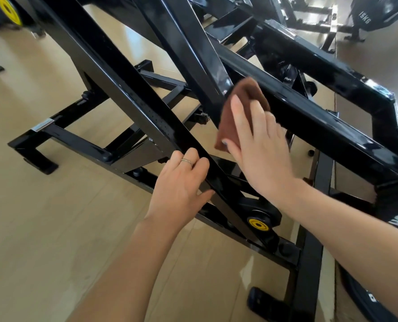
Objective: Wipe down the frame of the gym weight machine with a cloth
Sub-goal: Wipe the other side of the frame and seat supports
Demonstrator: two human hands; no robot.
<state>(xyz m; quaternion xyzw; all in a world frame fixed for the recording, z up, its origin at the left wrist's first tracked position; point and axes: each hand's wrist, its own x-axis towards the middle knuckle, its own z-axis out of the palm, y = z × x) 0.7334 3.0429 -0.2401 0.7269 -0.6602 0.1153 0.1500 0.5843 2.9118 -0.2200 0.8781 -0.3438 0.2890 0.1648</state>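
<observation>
Head view looks down on a black gym machine frame (132, 89) of slanting square steel bars standing on a pale wooden floor (42, 217). The right hand (260, 149) presses a brown cloth (242, 105) flat against the side of one of the upper slanting bars, its fingers (238, 112) straight and spread over the fabric rather than curled round it, with the thumb lying along the cloth's lower edge. The left hand (181, 180) rests on the nearer, lower bar, fingers bent over its top edge and thumb against its side, seemingly as a brace; a ring (186, 161) shows on one finger. The cloth looks soft, thin and light, so it should fold round the bar's corners easily but could slip or bunch under an open palm; pinching an edge with the thumb would likely keep it under control. The frame looks rigid, heavy and glossy, probably slippery, and unlikely to shift when leaned on. A yellow pivot cap (258, 223) sits low on the frame near the left wrist, and a weight plate (7, 10) with a yellow centre lies at top left
</observation>
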